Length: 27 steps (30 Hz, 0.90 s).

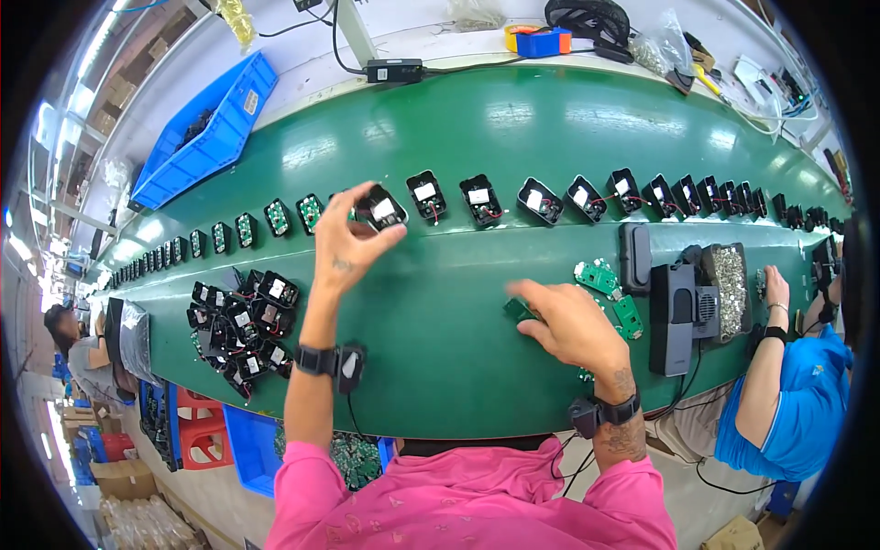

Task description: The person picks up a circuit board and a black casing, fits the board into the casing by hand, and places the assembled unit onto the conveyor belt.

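My left hand (345,236) reaches to the row and grips a small black plastic housing (386,210) between thumb and fingers. White and dark parts show inside that housing. My right hand (576,323) pinches a green circuit board (519,310) above the mat, its fingertips slightly blurred. Just beyond that hand lie several loose green circuit boards (598,277). To the right of my left hand stand more open black housings (478,200), with white pieces and thin red wires inside. Left of it, the housings (277,218) in the row have green boards in them.
A pile of black housings (240,316) sits at the left of the green table mat (440,376). On the right are a dark grey device (672,321) and a tray of small metal parts (733,289). A blue bin (206,128) stands far left. A co-worker in blue (788,394) works at right.
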Tool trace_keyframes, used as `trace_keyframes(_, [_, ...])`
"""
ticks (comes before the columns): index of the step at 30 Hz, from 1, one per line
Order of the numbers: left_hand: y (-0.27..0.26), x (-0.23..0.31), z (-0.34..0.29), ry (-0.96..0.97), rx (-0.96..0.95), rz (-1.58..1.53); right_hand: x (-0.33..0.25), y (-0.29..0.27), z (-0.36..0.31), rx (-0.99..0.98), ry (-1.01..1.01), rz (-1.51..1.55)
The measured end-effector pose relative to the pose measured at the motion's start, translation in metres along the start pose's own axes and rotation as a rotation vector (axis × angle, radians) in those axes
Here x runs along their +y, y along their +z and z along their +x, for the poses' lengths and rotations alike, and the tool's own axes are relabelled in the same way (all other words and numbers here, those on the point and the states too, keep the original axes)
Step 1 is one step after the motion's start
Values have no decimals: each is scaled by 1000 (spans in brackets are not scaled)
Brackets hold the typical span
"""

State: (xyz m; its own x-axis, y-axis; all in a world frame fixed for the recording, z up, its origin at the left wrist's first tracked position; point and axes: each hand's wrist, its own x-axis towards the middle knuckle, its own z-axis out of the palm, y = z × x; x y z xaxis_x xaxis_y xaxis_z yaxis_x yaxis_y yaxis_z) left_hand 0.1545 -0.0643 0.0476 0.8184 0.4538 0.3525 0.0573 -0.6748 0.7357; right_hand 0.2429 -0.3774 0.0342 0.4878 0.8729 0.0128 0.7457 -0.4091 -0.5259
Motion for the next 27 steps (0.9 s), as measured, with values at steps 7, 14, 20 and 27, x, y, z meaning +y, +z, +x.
trace_keyframes(7, [33,17,-59,-337,-257,-897,-10,-8,4,124,37,725])
trace_keyframes(14, [63,11,-80,-525,-238,-1585,-1,2,10,189,23,1323])
trace_keyframes(20, [71,21,-86,-594,-403,-1464,-1,12,17,270,108,1139])
trace_keyframes(27, [74,39,-91,-474,-522,-1180,-3,19,17,182,92,1094])
